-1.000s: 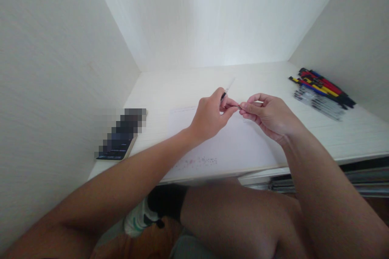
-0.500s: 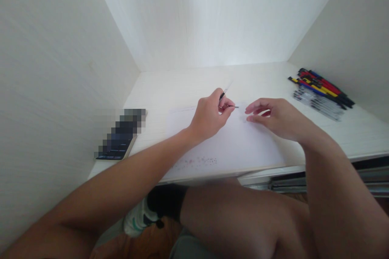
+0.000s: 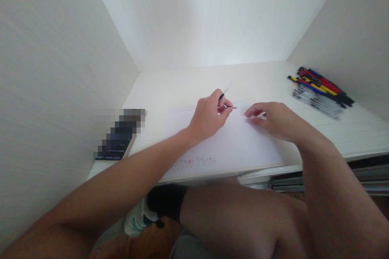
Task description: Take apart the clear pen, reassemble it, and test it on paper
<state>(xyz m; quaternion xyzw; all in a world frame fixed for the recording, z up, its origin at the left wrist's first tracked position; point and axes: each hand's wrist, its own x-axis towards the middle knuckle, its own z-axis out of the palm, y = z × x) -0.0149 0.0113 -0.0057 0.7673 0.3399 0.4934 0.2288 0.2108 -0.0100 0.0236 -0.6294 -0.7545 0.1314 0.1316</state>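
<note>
Phone [image 3: 117,143] lies on L side of desk [image 3: 340,137] nr wall [image 3: 60,68], wht/grn shoe [image 3: 133,224] below.

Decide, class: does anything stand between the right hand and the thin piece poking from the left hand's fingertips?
Nothing visible does: only an open gap, with white paper beneath, separates the right hand from the thin piece in the left hand.

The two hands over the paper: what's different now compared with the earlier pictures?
The right hand has let go of the thin dark piece, moved right and slightly down in the picture, and is now at a small clear piece over the paper; whether it grips it is unclear. The left hand still holds the thin dark piece and a black-ended clear stick. The pens and phone stayed put.
</note>
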